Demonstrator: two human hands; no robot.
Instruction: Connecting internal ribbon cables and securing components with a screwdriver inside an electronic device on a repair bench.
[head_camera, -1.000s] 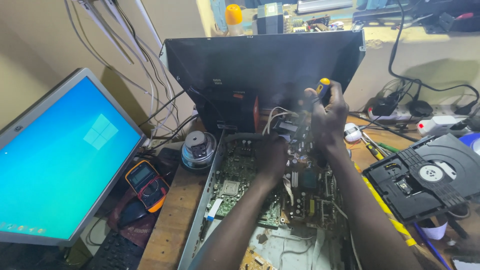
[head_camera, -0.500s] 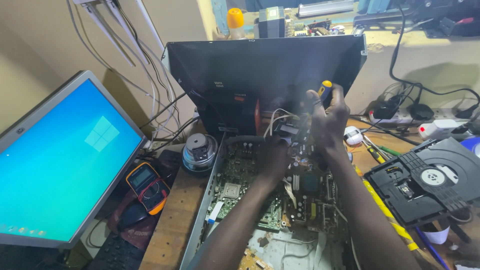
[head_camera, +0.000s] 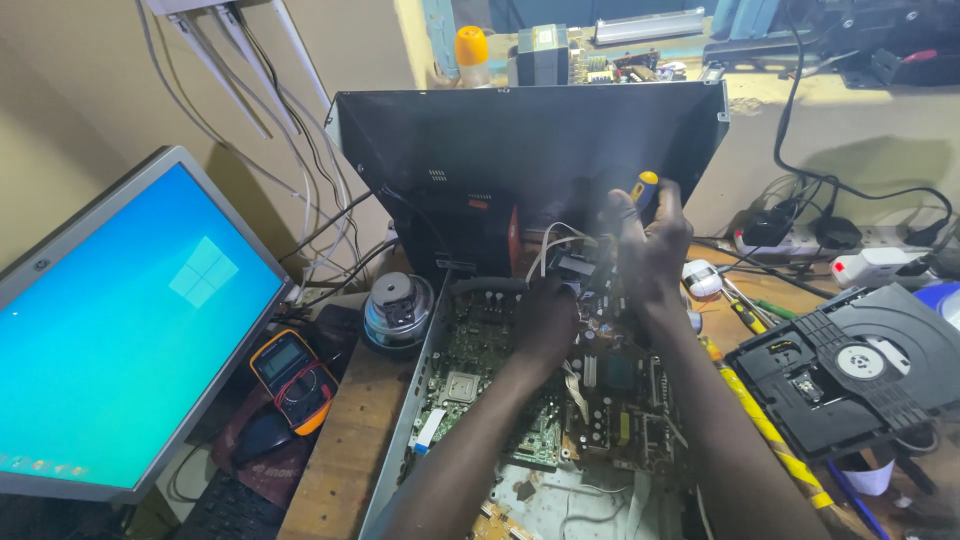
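case: lid (head_camera: 530, 150) already off, propped upright at the back of the open metal chassis (head_camera: 400, 440); boards fully exposed.
work pt: back-centre of the boards, near the white wires (head_camera: 548, 245).
r hand (head_camera: 650, 245): fist closed round a screwdriver (head_camera: 643, 188), yellow/blue handle sticking up, shaft pointing down into the boards; tip hidden.
l hand (head_camera: 545, 320): resting down on the parts next to the tool; can't tell if it's pinching anything, fingers hidden.
progress: opened up, still mid-job by my read. Boards look seated, nothing lifted out.
green board (head_camera: 470, 375): left half of chassis, dusty, square chip in the middle.
power board (head_camera: 620, 405): right half, crammed w/ caps + coils.
bench: meter (head_camera: 290, 375) left, disc drive (head_camera: 850, 375) right.
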